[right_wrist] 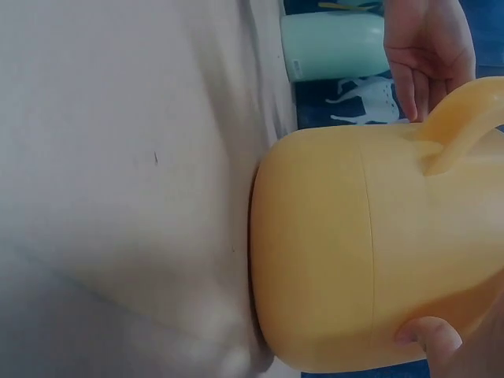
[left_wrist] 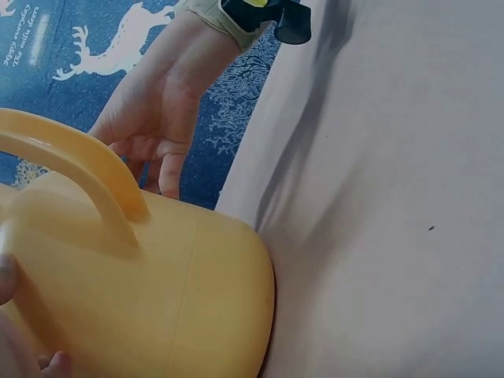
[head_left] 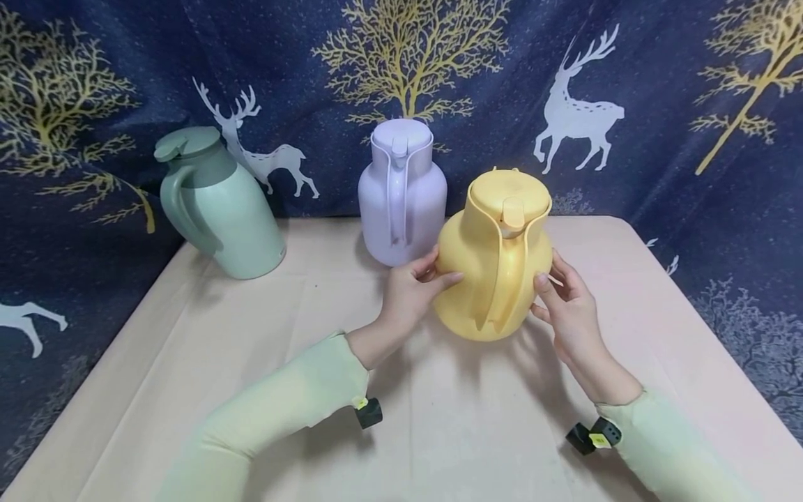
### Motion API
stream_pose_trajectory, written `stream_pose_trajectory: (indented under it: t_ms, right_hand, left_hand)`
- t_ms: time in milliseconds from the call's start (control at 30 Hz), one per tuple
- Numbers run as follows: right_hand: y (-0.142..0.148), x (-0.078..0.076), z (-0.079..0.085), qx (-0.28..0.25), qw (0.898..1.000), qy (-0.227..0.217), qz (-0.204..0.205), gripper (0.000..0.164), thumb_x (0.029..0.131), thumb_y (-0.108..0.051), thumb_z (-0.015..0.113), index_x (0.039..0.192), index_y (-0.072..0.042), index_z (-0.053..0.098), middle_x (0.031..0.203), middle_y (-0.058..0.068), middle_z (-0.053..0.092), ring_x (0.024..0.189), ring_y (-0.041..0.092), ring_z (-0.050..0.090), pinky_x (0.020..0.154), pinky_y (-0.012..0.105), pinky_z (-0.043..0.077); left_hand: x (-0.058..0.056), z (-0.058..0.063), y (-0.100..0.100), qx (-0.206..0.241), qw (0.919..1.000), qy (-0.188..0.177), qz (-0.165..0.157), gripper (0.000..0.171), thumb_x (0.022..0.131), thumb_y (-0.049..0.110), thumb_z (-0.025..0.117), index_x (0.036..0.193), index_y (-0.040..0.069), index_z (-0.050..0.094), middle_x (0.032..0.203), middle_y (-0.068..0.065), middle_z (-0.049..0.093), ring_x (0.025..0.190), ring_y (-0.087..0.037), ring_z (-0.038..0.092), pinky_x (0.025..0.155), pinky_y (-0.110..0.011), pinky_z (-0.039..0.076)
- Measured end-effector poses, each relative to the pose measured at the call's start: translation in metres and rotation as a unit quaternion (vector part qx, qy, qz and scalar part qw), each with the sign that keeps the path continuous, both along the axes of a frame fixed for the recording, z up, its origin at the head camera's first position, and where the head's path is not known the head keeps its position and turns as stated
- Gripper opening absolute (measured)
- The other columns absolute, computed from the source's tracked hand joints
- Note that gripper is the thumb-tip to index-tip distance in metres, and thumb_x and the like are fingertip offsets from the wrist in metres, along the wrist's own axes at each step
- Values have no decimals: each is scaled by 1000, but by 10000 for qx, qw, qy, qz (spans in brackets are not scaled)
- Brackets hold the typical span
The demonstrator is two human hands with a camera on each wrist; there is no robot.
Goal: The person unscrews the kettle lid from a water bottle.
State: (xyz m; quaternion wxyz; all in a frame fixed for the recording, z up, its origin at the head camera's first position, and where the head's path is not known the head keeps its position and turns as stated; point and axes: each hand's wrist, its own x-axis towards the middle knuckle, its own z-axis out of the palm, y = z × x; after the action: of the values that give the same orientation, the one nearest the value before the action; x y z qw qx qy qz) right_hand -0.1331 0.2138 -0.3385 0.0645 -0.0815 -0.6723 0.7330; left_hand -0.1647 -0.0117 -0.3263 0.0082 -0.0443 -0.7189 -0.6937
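Both hands hold a yellow thermos jug [head_left: 464, 307] between them, right of the middle in the head view. My left hand [head_left: 404, 296] grips its left side, thumb on the front and fingers reaching behind. On the opposite side, my right hand [head_left: 574, 314] has its thumb near the handle and its fingers wrapped around the body. The jug's handle and lid spout face me. Both wrist views show its base [left_wrist: 264, 299] right at the tablecloth. Behind and to the left stands a lilac thermos jug [head_left: 423, 202], its handle also turned toward me.
A green thermos jug [head_left: 241, 223] stands at the back left, handle toward the left. The table [head_left: 339, 446] has a pale cloth. Behind it hangs a dark blue curtain [head_left: 489, 118] with deer and golden trees. Small black devices [head_left: 369, 413] are strapped at both wrists.
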Motion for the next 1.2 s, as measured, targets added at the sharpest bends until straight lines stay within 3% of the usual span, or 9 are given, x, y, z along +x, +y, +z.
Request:
stream_pose_trajectory:
  t_ms: [200,533,967,1200]
  right_hand:
    - [-7,2,0,151,9999,26,-42,65,103,-28,60,161,-19,33,125,-19,52,110,0,52,72,13,54]
    - [-18,0,1,260,9996,-61,-114,64,103,-28,58,161,-19,32,126,-21,51,113,2,50,71,12,52]
    - [-25,6,2,572,9982,-61,187,62,105,-24,55,162,-20,30,132,-19,48,114,2,48,76,11,54]
    - [-33,11,2,741,9967,-184,270,62,106,-19,53,163,-22,28,151,-4,44,119,2,46,78,11,54]
  left_hand:
    - [4,1,-4,-124,9996,180,165,58,86,6,82,138,-1,57,142,-17,58,132,-30,60,102,-29,54]
    - [7,2,-14,-281,9992,27,273,59,85,11,84,138,3,59,143,-12,60,131,-26,61,102,-28,54]
    - [16,2,-27,-461,9981,92,390,59,84,10,84,137,3,60,138,-14,63,123,-27,67,96,-27,57]
    - [22,0,-36,-335,9981,91,509,57,83,7,84,135,2,62,136,-14,64,124,-28,66,96,-25,57]
